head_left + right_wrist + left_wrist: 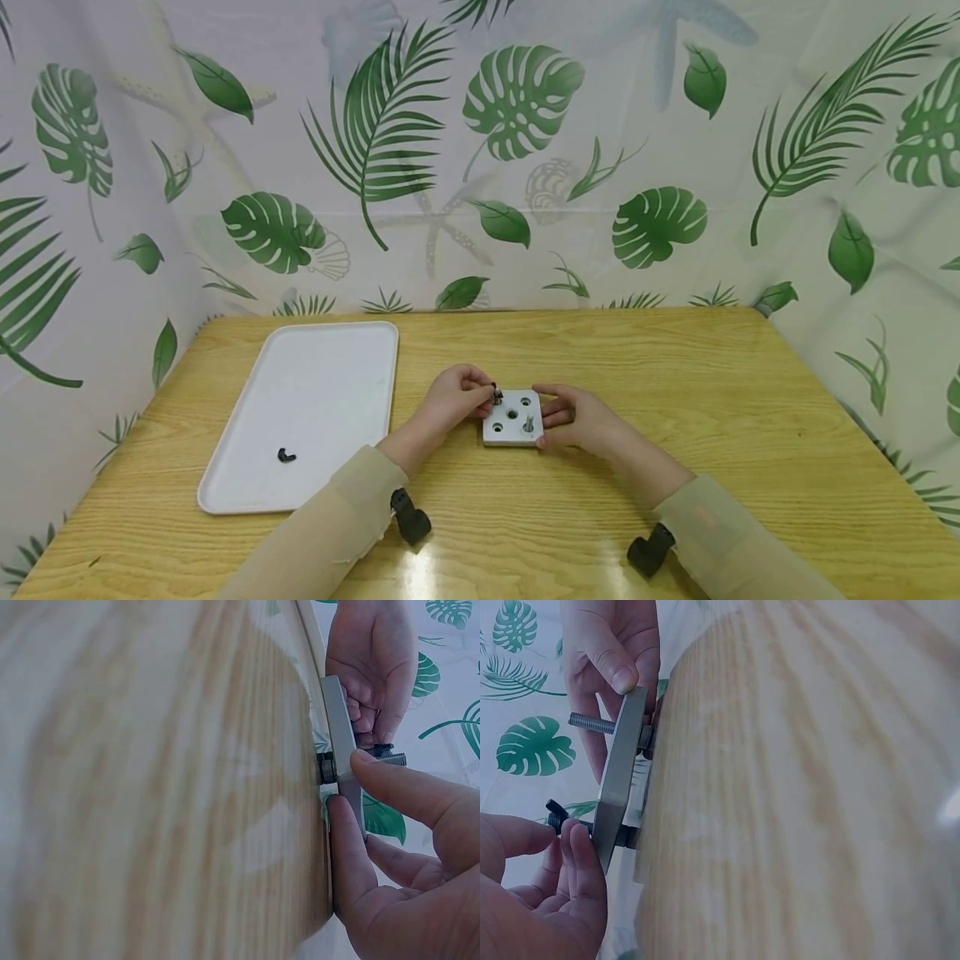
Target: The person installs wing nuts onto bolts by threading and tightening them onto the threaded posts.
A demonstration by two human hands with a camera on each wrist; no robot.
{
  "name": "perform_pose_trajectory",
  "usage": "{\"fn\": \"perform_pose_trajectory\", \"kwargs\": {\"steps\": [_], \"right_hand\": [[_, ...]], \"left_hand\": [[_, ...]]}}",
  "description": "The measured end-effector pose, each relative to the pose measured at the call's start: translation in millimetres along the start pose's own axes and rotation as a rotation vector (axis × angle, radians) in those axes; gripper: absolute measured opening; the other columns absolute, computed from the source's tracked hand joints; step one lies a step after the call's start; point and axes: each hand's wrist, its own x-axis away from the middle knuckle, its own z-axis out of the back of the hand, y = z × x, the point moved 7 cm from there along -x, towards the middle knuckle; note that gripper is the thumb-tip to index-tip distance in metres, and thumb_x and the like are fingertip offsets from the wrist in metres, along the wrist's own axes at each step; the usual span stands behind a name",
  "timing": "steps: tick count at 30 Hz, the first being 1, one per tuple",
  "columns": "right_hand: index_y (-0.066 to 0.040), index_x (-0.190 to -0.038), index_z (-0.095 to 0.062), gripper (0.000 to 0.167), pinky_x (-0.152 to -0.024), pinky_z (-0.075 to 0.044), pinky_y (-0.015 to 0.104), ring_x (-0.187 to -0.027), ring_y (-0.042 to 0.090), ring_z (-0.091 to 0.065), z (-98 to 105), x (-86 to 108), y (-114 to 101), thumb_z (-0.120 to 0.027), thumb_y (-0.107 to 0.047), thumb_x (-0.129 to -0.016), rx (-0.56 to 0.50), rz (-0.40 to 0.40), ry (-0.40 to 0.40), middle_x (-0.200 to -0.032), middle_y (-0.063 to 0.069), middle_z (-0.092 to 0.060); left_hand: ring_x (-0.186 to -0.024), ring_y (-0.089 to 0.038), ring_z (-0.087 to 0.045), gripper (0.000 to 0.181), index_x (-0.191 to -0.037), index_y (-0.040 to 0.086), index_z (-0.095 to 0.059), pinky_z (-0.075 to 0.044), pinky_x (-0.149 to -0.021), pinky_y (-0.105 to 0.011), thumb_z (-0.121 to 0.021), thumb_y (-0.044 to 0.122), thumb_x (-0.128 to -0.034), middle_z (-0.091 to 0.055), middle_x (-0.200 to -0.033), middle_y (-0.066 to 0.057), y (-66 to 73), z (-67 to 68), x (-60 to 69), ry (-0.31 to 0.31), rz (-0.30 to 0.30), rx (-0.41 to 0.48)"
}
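Observation:
A square metal plate (512,437) with several holes sits at the middle of the table, raised a little on bolt heads beneath it. My left hand (456,398) pinches a black wing nut (553,812) on the bolt at the plate's far left corner. Along the plate's right edge, my right hand (583,421) grips it, thumb on the near side in the head view. A second threaded bolt (591,723) stands up bare near the front right corner. Another black wing nut (286,456) lies apart in the tray.
A white tray (330,358) rests on the wooden table (675,358) to the left of the plate. Behind and at both sides hangs a leaf-patterned cloth (420,267). A black wrist camera (411,518) is strapped at each sleeve.

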Motion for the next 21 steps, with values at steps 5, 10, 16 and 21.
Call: {"fn": "perform_pose_trajectory", "kwargs": {"steps": [5, 10, 16, 21], "right_hand": [[0.002, -0.160, -0.041, 0.086, -0.087, -0.058, 0.025, -0.118, 0.030, -0.068, 0.2, -1.3, 0.2, -0.084, 0.005, -0.086, 0.010, 0.006, 0.005, -0.135, 0.026, -0.063], [0.001, -0.161, -0.040, 0.086, -0.089, -0.059, 0.028, -0.118, 0.031, -0.068, 0.8, -1.6, 1.0, -0.085, 0.003, -0.087, 0.026, 0.006, 0.002, -0.136, 0.026, -0.063], [0.001, -0.161, -0.039, 0.087, -0.090, -0.059, 0.029, -0.120, 0.031, -0.068, 0.8, -0.9, 0.7, -0.085, 0.002, -0.087, 0.026, 0.002, -0.003, -0.137, 0.026, -0.063], [0.001, -0.161, -0.040, 0.087, -0.090, -0.059, 0.028, -0.120, 0.031, -0.068, 0.4, -0.6, 0.6, -0.085, 0.003, -0.087, 0.021, 0.000, -0.003, -0.136, 0.026, -0.063]], "left_hand": [[-0.078, -0.011, -0.066, 0.018, -0.113, -0.005, -0.071, -0.063, -0.075, -0.026, -0.063, 0.010, -0.1067, -0.075, -0.100, -0.016, 0.0, -0.4, 0.2, -0.009, 0.004, -0.018], [-0.077, -0.010, -0.065, 0.019, -0.113, -0.002, -0.072, -0.061, -0.074, -0.024, -0.072, 0.013, -0.1020, -0.070, -0.092, -0.007, -0.5, 0.0, 2.4, -0.028, 0.008, -0.019], [-0.078, -0.011, -0.062, 0.018, -0.115, -0.004, -0.072, -0.061, -0.073, -0.023, -0.071, 0.002, -0.0977, -0.066, -0.089, -0.003, -0.3, -0.4, 2.7, -0.035, 0.002, -0.018], [-0.080, -0.012, -0.065, 0.018, -0.116, -0.006, -0.071, -0.062, -0.074, -0.025, -0.064, 0.001, -0.1008, -0.071, -0.095, -0.010, -1.1, -1.2, 1.8, -0.018, 0.013, -0.012]]}}
